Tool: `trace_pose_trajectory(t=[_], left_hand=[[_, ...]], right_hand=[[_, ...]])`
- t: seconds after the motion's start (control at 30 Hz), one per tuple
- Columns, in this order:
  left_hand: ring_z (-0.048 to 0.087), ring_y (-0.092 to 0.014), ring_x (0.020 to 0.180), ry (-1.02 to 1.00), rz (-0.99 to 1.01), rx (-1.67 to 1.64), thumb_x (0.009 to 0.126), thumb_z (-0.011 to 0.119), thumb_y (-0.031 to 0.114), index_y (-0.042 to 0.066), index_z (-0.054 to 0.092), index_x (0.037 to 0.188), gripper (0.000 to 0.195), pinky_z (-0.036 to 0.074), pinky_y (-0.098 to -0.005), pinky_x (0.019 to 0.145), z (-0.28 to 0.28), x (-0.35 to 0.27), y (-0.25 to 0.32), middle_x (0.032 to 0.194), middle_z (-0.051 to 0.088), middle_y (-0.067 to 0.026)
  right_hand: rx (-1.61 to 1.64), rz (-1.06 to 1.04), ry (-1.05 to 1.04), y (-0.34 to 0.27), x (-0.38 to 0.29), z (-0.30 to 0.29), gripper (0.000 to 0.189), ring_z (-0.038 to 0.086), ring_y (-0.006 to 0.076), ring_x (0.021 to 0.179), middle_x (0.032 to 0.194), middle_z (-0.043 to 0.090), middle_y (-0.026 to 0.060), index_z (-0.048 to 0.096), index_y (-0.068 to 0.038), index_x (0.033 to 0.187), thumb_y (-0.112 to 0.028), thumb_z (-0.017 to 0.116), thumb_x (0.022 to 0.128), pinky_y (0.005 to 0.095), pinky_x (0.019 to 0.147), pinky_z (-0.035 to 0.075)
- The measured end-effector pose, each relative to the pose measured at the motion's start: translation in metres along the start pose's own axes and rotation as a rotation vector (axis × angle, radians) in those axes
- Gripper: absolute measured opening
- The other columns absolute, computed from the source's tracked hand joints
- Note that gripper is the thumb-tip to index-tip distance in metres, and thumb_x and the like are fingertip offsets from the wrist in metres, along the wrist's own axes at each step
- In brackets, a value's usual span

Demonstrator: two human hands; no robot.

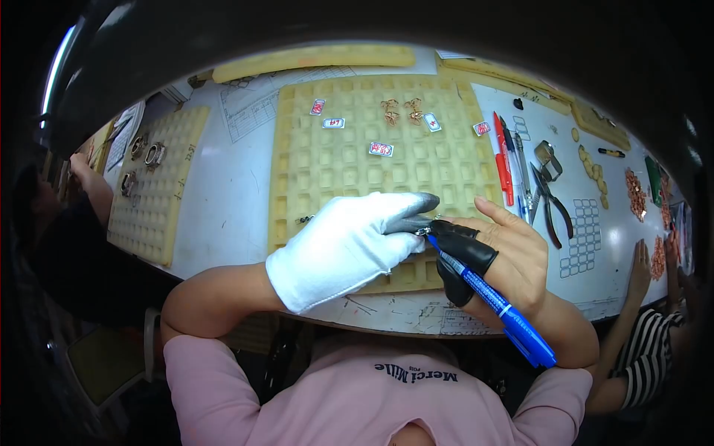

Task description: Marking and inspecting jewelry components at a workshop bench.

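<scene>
My left hand [346, 245], in a white glove with grey fingertips, pinches a small metal jewellery piece [424, 231] over the yellow pocketed tray [357, 89]. Black leather finger covers are on several fingers of my right hand [507, 245], which grips a blue marker pen [485, 290] with its tip down at the piece. Part of another small dark piece [304, 219] shows by the left glove. On the tray's upper part lie several rose-gold coloured metal pieces [414, 116] and small labels [381, 149] that bear writing.
Right of the tray lie a red marker [503, 178], pens, black-handled pliers [549, 206], a metal object [549, 159] and stickers [583, 234]. At left, a second tray [184, 167] holds several metal rings [155, 155]. Co-workers' arms [92, 178] show at both sides, with copper-coloured pieces [635, 195] at right.
</scene>
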State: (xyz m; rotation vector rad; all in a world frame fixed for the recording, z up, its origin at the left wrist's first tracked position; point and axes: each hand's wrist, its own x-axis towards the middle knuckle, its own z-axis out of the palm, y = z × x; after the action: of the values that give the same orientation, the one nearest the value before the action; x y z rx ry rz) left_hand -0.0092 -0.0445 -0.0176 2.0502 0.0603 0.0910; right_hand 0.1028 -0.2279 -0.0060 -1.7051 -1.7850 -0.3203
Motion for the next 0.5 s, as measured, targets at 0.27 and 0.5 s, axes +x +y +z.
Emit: trace_pose_trajectory(t=[0.27, 0.5], left_hand=[[0.062, -0.009, 0.087, -0.050, -0.206, -0.133, 0.084, 0.064, 0.007, 0.000, 0.057, 0.124, 0.041, 0.050, -0.0235, 0.078, -0.003, 0.001, 0.013, 0.104, 0.068, -0.0081], [0.052, -0.003, 0.060, -0.070, -0.297, -0.216, 0.085, 0.060, 0.007, 0.004, 0.055, 0.127, 0.043, 0.045, -0.0200, 0.052, -0.008, 0.003, 0.026, 0.098, 0.068, -0.0032]], right_hand=[[-0.011, -0.009, -0.009, 0.001, -0.002, 0.000, 0.028, 0.069, 0.0299, 0.086, 0.090, 0.068, 0.0182, 0.064, 0.002, 0.087, -0.014, 0.064, 0.065, 0.0503, 0.087, 0.050], [-0.018, 0.000, -0.018, 0.000, -0.001, 0.000, 0.026, 0.069, 0.0282, 0.087, 0.089, 0.069, 0.0163, 0.065, 0.002, 0.088, -0.014, 0.063, 0.066, 0.0495, 0.088, 0.049]])
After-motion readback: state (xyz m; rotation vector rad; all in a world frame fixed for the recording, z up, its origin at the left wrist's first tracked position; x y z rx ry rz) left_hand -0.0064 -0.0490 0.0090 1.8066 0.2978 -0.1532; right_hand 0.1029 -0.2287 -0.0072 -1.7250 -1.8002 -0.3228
